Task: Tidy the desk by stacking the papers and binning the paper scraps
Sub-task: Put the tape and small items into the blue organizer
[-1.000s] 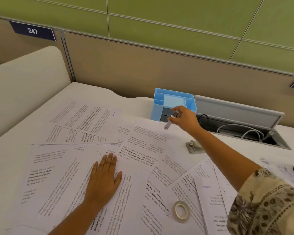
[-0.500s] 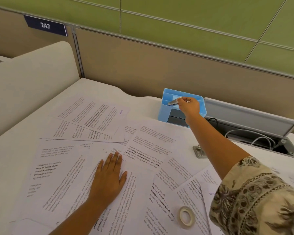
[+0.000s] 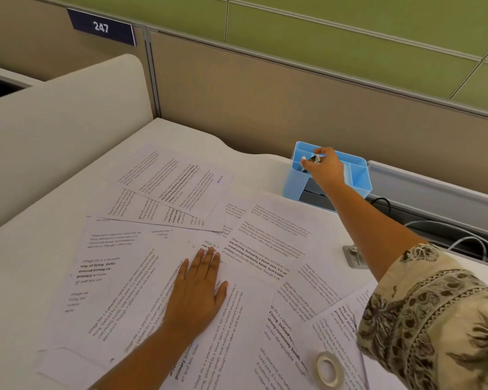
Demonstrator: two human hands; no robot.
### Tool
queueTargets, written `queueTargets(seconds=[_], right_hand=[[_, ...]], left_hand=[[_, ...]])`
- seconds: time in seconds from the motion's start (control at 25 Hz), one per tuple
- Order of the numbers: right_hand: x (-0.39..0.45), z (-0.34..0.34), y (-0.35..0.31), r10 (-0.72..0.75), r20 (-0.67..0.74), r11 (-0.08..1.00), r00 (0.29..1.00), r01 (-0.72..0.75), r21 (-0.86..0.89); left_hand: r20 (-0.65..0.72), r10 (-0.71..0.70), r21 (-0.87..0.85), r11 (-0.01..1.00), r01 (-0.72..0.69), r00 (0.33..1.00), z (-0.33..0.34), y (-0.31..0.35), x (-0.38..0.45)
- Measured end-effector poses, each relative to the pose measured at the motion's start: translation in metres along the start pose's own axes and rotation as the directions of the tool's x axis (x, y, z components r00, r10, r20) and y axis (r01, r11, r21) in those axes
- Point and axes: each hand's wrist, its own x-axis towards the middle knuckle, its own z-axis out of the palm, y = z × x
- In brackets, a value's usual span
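Observation:
Several printed sheets of paper lie spread and overlapping across the white desk. My left hand rests flat on them, palm down, fingers together. My right hand reaches out over the blue desk organiser at the back and grips a small silver and dark pen-like object above its left compartment. No paper scraps are clearly visible.
A roll of clear tape lies on the papers at the lower right. Behind the organiser is an open cable tray with wires. A metal bracket sits by my right forearm. Beige partition walls close off the back and left.
My right hand has carried the small pen-like object from above the papers to over the blue organiser. My left hand has stayed flat on the papers.

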Motion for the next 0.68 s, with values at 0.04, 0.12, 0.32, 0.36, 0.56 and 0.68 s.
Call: queueTargets(seconds=[0.04, 0.12, 0.32, 0.36, 0.56, 0.68], right_hand=[[0.001, 0.004, 0.002, 0.004, 0.013, 0.999, 1.000, -0.004, -0.036], [0.003, 0.011, 0.006, 0.031, 0.019, 0.989, 0.999, -0.028, -0.146], [0.002, 0.018, 0.010, 0.011, 0.002, 0.961, 1.000, -0.010, -0.278], [0.001, 0.017, 0.009, -0.008, -0.003, 0.961, 1.000, 0.006, -0.275], [-0.014, -0.002, 0.009, -0.086, -0.020, 0.970, 0.996, 0.079, -0.232], [-0.026, -0.018, 0.023, -0.103, 0.009, 0.977, 0.995, 0.103, -0.188]], left_hand=[[-0.003, 0.000, 0.001, 1.000, 0.000, 1.000, 0.000, 0.000, 0.000], [-0.007, 0.003, 0.004, 1.000, -0.003, 1.000, 0.000, 0.001, 0.000], [-0.007, 0.002, 0.016, 1.000, -0.001, 1.000, 0.001, 0.000, -0.001], [-0.005, 0.002, 0.019, 1.000, -0.002, 1.000, 0.000, 0.000, -0.001], [0.016, 0.010, 0.023, 1.000, -0.011, 1.000, -0.002, 0.000, 0.000], [0.013, 0.012, 0.030, 0.999, -0.013, 1.000, -0.003, 0.000, 0.000]])
